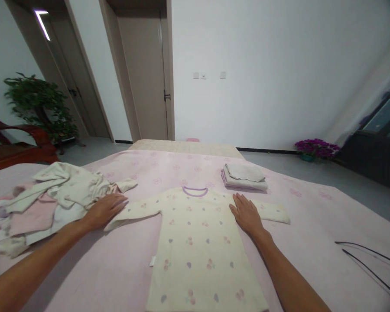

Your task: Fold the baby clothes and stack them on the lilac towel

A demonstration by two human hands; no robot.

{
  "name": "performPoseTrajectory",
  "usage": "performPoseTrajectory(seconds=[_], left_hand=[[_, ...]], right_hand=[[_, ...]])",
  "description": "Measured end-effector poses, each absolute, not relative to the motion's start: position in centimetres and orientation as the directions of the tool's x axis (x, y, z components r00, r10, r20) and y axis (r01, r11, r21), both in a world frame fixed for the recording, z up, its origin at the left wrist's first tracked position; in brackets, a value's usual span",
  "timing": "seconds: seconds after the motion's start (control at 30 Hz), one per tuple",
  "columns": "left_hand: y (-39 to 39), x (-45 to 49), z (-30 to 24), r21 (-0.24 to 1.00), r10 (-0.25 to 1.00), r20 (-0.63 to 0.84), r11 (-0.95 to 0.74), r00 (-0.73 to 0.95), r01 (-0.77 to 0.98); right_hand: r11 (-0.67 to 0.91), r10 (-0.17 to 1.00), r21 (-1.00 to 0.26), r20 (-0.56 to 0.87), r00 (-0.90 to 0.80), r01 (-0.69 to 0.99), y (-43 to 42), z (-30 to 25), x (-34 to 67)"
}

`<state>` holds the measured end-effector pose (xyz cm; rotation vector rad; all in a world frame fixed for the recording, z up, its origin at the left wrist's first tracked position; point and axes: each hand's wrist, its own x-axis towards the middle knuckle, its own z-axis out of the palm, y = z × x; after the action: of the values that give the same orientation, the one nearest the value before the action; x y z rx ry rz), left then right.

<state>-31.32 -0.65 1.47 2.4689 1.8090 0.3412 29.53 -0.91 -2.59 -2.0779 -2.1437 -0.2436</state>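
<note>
Pink bedspread (133, 268), soft nightshirt (198, 251) (flat)

The cream shirt (199, 251) runs off the bottom edge, hem unseen; its right sleeve lies partly under the right hand (245, 213); the clothes pile (35, 203) is cut at the left edge.

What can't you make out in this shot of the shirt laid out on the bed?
- Shirt: its hem is cut off by the bottom edge of the head view.
- Left sleeve end: under the left hand.
- Right shoulder: under the right hand.
- Pile of clothes: crumpled and overlapping, running off the left edge; the count of garments can't be told.
- Folded stack: too small to tell what the pieces are.
- Dark cords: run off the right edge.
</note>
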Motion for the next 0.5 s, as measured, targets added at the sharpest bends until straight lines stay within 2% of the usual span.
performPoseTrajectory(seconds=[0.17,0.37,0.43,0.5], left_hand=[[-0.2,-27.4,1.9,0.321,0.962,0.076,-0.273,0.263,0.907],[-0.1,-27.5,4.2,0.614,0.986,-0.021,-0.116,0.164,0.781],[0.1,-27.9,4.8,0.598,0.985,-0.012,-0.132,0.173,0.791],[0.5,-28.4,5.2,0.508,0.982,-0.010,-0.156,0.187,0.847]], right_hand=[[0.038,0.974,0.014,0.224,-0.040,0.999,-0.9,-2.5,29.5],[0.046,0.967,0.018,0.248,-0.049,0.999,-0.7,-2.9,29.7],[0.055,0.964,0.011,0.260,-0.056,0.998,-0.7,-3.0,29.8],[0.064,0.960,0.012,0.274,-0.065,0.998,-0.7,-3.2,29.9]])
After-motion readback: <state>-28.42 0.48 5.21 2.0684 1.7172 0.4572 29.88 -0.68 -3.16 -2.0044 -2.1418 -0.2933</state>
